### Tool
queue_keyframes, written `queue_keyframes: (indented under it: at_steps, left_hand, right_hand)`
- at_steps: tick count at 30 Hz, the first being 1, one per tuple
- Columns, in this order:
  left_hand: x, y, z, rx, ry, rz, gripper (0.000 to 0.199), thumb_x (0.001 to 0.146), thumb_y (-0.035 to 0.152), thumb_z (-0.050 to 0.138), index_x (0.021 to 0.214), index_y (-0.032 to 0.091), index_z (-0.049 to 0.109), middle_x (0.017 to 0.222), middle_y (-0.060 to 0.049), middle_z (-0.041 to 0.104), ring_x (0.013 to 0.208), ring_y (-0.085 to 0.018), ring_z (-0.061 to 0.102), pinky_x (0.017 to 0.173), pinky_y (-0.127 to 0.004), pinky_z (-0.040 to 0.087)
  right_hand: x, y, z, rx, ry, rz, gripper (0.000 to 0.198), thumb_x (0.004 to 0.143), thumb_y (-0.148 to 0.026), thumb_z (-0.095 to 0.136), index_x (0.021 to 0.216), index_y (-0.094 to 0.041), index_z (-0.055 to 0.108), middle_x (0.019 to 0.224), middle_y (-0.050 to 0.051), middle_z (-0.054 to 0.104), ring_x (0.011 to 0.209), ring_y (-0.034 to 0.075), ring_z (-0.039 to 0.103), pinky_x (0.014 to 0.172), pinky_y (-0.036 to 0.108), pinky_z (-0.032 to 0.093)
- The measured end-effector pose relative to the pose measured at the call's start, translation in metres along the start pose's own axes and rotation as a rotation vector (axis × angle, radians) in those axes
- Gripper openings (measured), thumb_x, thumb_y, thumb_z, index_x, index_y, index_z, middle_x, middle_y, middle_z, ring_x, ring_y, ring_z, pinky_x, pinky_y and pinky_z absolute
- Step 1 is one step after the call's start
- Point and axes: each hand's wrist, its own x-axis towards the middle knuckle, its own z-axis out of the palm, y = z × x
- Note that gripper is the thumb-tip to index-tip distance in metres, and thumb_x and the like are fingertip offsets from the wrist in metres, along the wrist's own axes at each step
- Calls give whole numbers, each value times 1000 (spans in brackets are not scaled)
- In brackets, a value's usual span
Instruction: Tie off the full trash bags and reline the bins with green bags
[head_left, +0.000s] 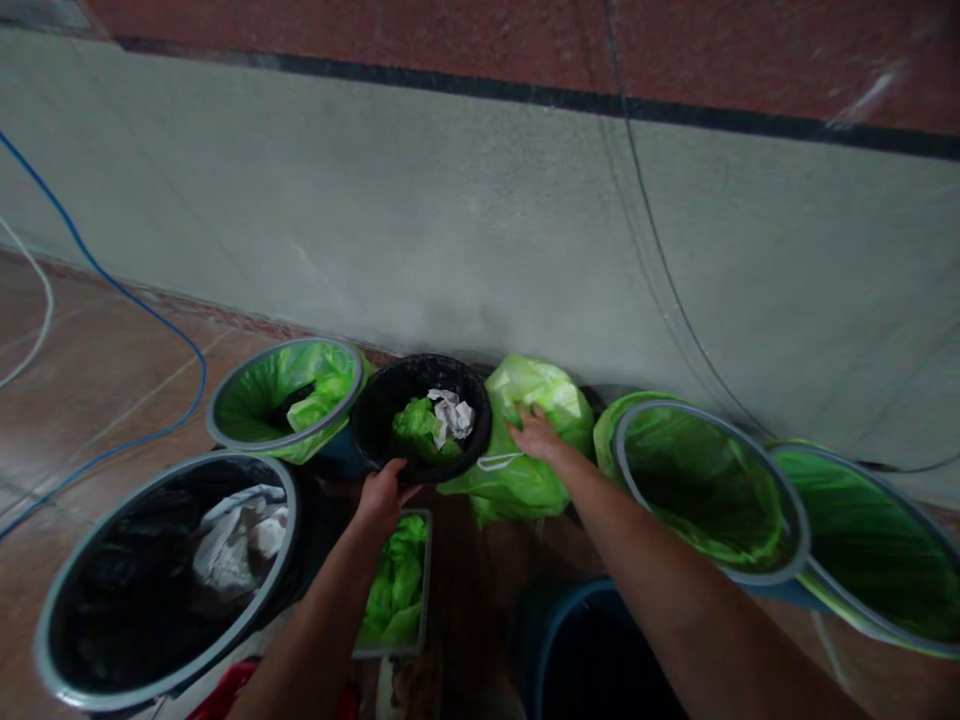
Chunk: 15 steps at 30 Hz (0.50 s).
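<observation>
My left hand (pixel 385 494) grips the near rim of a small black-lined trash bin (pixel 363 425), its fingers curled over the edge. Inside that bin lie a crumpled green bag (pixel 417 428) and crumpled white paper (pixel 451 412). Just right of it, a light green plastic bag (pixel 559 395) with a white drawstring stands against the wall side. My right hand (pixel 536 432) rests on this bag with its fingers spread. Whatever is under the bag is hidden.
Grey-rimmed bins with green liners stand at left (pixel 211 415) and right (pixel 802 525). A larger black-lined bin (pixel 46 640) holds white paper. Nearer me are a tray (pixel 428 590) of green bags and a blue bin (pixel 551 640). A blue cable (pixel 201 375) crosses the floor.
</observation>
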Motion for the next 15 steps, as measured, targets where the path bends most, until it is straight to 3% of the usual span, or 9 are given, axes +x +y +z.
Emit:
queue_keyframes:
  at_steps: [3, 6, 9, 12, 15]
  left_hand:
    - [4, 5, 6, 1, 45, 44, 8, 79, 15, 64, 86, 14, 60, 83, -5, 66, 68, -14, 63, 62, -31, 61]
    - [9, 10, 11, -2, 32, 70, 11, 82, 21, 63, 90, 14, 62, 87, -5, 66, 72, -14, 64, 67, -33, 61]
    - [9, 12, 11, 17, -2, 70, 22, 83, 29, 66, 100, 16, 63, 87, -4, 66, 69, -14, 64, 67, -34, 60]
    - [4, 11, 3, 131, -32, 10, 43, 79, 47, 69, 107, 16, 62, 81, -5, 66, 64, -16, 64, 63, -36, 58]
    - [1, 11, -12, 225, 48, 45, 59, 75, 62, 66, 109, 14, 62, 82, -8, 65, 69, -21, 65, 61, -35, 56]
  right_hand:
    - [5, -7, 31, -42, -51, -120, 61, 96, -37, 42, 151, -12, 35, 159, 15, 30, 151, 26, 14, 119, 39, 21]
    - [5, -13, 39, -29, -54, -101, 59, 95, -36, 46, 149, -14, 38, 162, 15, 22, 150, 26, 17, 117, 40, 23]
    - [0, -13, 30, 1, -11, -91, 57, 95, -38, 47, 146, -13, 41, 161, 15, 25, 148, 25, 22, 117, 38, 23]
    - [-13, -12, 16, 72, 118, -90, 55, 96, -38, 45, 145, -14, 42, 158, 14, 32, 146, 23, 27, 116, 35, 27]
    - [-36, -12, 5, 150, 279, -66, 52, 95, -33, 45, 143, -12, 44, 152, 16, 41, 142, 24, 34, 115, 35, 30]
